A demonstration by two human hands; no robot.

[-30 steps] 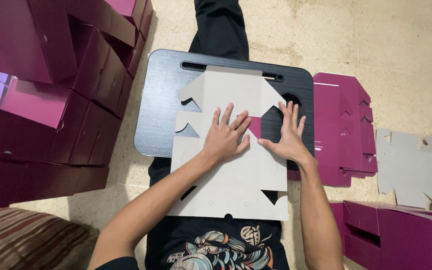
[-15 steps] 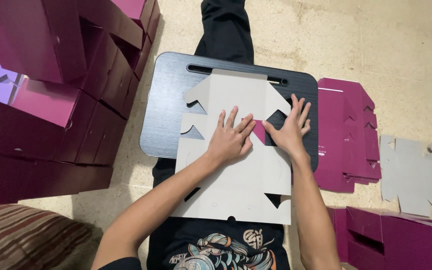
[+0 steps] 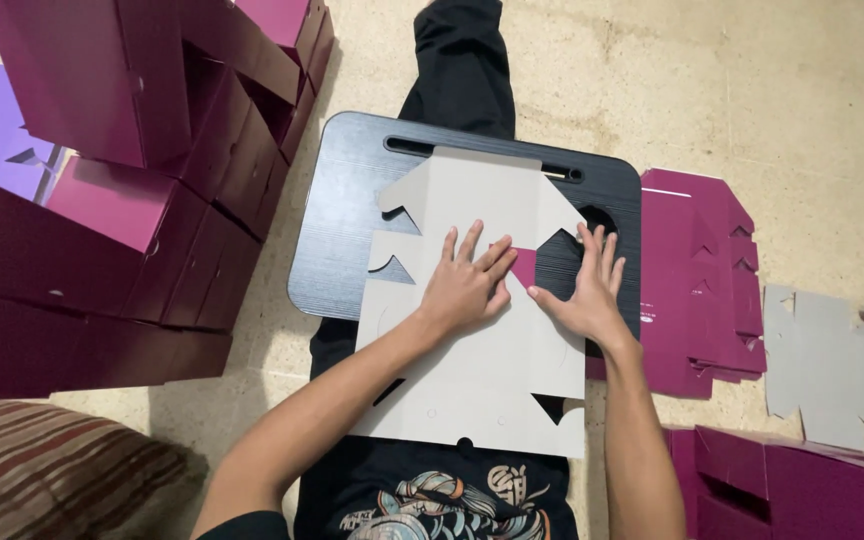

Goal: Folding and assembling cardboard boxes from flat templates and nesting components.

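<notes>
A flat die-cut cardboard box blank (image 3: 472, 370), grey side up, lies on a black lap tray (image 3: 342, 230) across my legs. My left hand (image 3: 464, 285) presses flat on the middle of the blank, fingers spread. My right hand (image 3: 584, 290) presses flat beside it on the blank's right part. Between the two hands a small magenta triangle (image 3: 524, 264) of the blank's coloured side shows where a flap is folded over. Neither hand grips anything.
A tall stack of assembled magenta boxes (image 3: 122, 190) fills the left. Flat magenta blanks (image 3: 697, 280) lie right of the tray, a grey blank (image 3: 832, 365) further right, more magenta boxes (image 3: 792, 485) at the bottom right. A striped cushion (image 3: 52, 470) sits bottom left.
My right hand has slid a little inward and down toward the left hand, pressing the flap; the magenta patch between the hands is now a narrower triangle.
</notes>
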